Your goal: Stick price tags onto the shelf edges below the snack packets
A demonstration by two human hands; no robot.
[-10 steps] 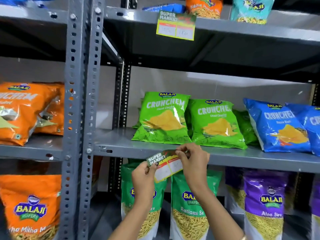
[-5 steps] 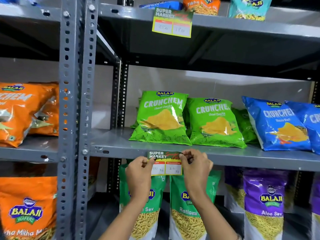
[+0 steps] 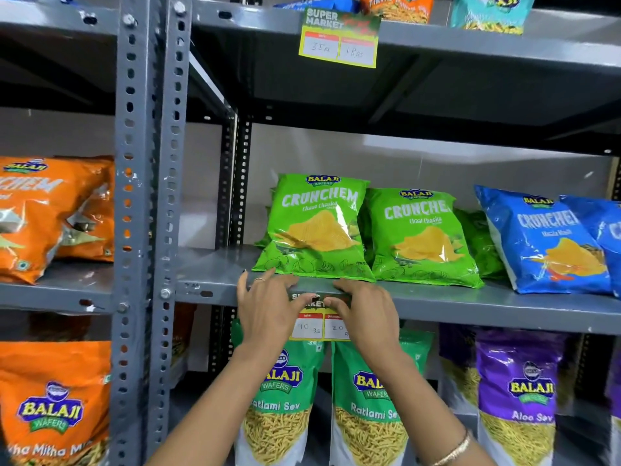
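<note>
A yellow and green price tag lies against the front edge of the grey middle shelf, just below two green Crunchem packets. My left hand presses its left end, fingers flat over the shelf lip. The fingers of my right hand lie flat across the tag's top and right part. Only the tag's lower middle, with handwritten prices, shows between my hands. A second price tag hangs on the upper shelf edge.
Blue Crunchem packets lie to the right on the same shelf. Green Ratlami Sev bags and a purple Aloo Sev bag stand below. Orange packets fill the left rack, behind perforated grey uprights.
The tag went from tilted and held in front of the shelf to flat against its edge. Both hands rose and now press on it.
</note>
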